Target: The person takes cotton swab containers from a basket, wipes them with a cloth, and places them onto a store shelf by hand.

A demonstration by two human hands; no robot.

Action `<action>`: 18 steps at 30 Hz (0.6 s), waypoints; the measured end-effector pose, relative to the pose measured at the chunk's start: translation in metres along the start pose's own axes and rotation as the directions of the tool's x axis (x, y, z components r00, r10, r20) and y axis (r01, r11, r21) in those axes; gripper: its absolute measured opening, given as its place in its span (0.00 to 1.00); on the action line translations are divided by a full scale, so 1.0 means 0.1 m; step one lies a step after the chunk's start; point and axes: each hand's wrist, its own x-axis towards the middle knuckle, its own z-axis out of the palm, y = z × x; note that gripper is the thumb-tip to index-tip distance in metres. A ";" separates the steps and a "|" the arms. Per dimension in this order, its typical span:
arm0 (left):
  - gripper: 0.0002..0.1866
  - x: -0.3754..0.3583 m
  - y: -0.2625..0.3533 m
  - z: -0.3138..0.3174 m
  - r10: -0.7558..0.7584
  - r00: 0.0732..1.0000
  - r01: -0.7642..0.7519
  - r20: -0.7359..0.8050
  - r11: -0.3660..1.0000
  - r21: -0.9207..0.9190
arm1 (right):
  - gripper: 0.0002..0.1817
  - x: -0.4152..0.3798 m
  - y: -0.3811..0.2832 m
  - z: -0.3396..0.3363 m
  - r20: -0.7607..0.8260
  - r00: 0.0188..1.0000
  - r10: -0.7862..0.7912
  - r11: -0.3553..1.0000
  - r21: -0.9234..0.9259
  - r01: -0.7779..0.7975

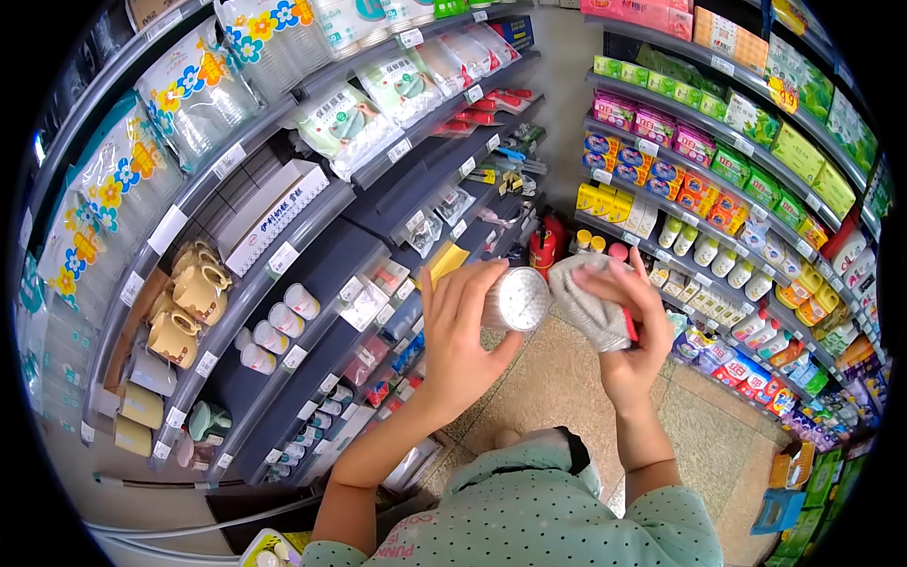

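My left hand (460, 326) is wrapped round a small white cylindrical tub (522, 299), whose round end with a fine dotted pattern faces up toward me. Its contents are not readable from here. In my right hand (641, 331) is a bunched grey cloth (588, 300) with a red edge, held close beside the tub. Both hands are raised at the middle of the view, between the shelves. Similar white tubs (285, 319) stand in a group on the left shelf.
On the left, shelves carry tan mugs (200, 291), a white box (276, 215) and bagged plastic cups (196, 76). Shelves to the right hold soap boxes (666, 177) and bottles (706, 250). A red fire extinguisher (546, 243) stands at the far corner. Tiled floor (704, 416) lies below.
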 end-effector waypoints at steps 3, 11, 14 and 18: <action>0.36 -0.02 0.06 -0.02 0.006 1.000 -0.005 -0.005 0.998 0.066 | 0.29 0.06 -0.15 0.02 0.134 0.988 -0.082 0.990 -0.102 0.096; 0.35 -0.05 0.04 -0.06 0.042 0.999 -0.041 -0.014 0.995 0.094 | 0.33 0.00 -0.26 0.19 0.177 0.975 -0.138 0.970 -0.175 0.169; 0.35 -0.05 0.05 -0.06 0.055 0.998 -0.049 -0.040 0.990 0.131 | 0.34 -0.03 -0.25 0.25 0.174 0.972 -0.160 0.976 -0.118 0.182; 0.33 -0.04 -0.01 -0.09 0.077 0.994 -0.067 -0.072 0.989 0.129 | 0.35 -0.04 -0.30 0.21 0.286 0.947 -0.144 0.984 -0.057 0.167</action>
